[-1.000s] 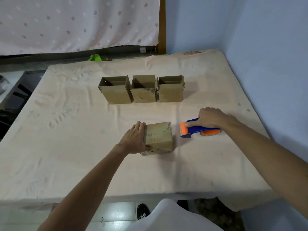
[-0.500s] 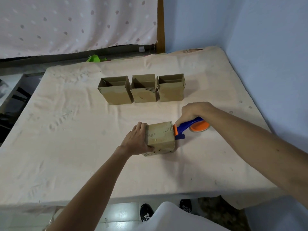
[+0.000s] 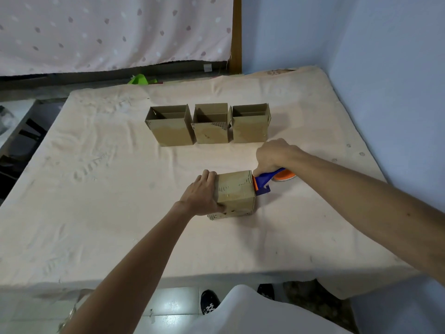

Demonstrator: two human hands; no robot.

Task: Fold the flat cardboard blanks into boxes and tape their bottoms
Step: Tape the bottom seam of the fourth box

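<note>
Box [image 3: 234,194] braced by my left hand [image 3: 201,196] gripping its side; right hand [image 3: 274,155] clasps the tape dispenser [image 3: 263,180] at its edge. I'd draw straight across, firmly.

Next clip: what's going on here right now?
A person is taping a cardboard box on a cloth-covered table. The left hand grips the box's left side to steady it. The right hand holds a blue and orange tape dispenser with its front end against the box's upper right edge. Farther back, three more boxes stand in a row, open ends up. No flat blanks are in view.
</note>
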